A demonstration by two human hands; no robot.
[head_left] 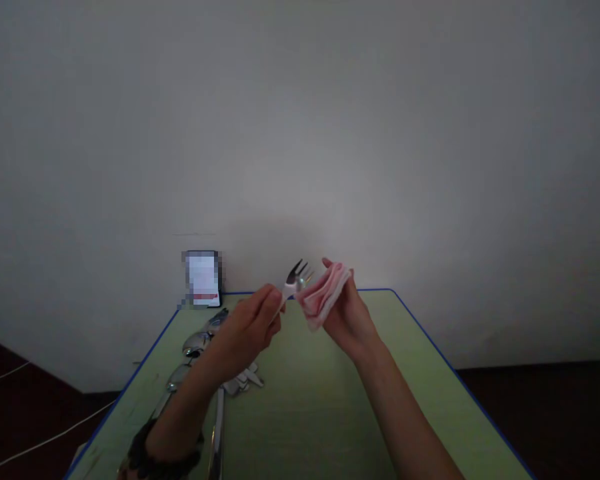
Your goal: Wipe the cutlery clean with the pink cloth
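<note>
Raised over the table, my left hand (260, 313) is closed round the handle of a metal fork (292, 280), its tines pointing up and to the right. My right hand (347, 323) grips a folded pink and white cloth (323, 293), held close beside the fork's head. Whether the cloth touches the tines I cannot tell. Below and left of my left hand lie several metal utensils, among them a ladle-like bowl (196, 344) and a spoon (177, 377). My left forearm hides part of them.
The pale green table (310, 413) has a blue edge and stands against a grey wall (300, 133). A device with a lit screen (203, 277) leans at the back left. More utensil handles (245, 379) lie beside my left forearm. A thin white cable (45, 441) runs at lower left.
</note>
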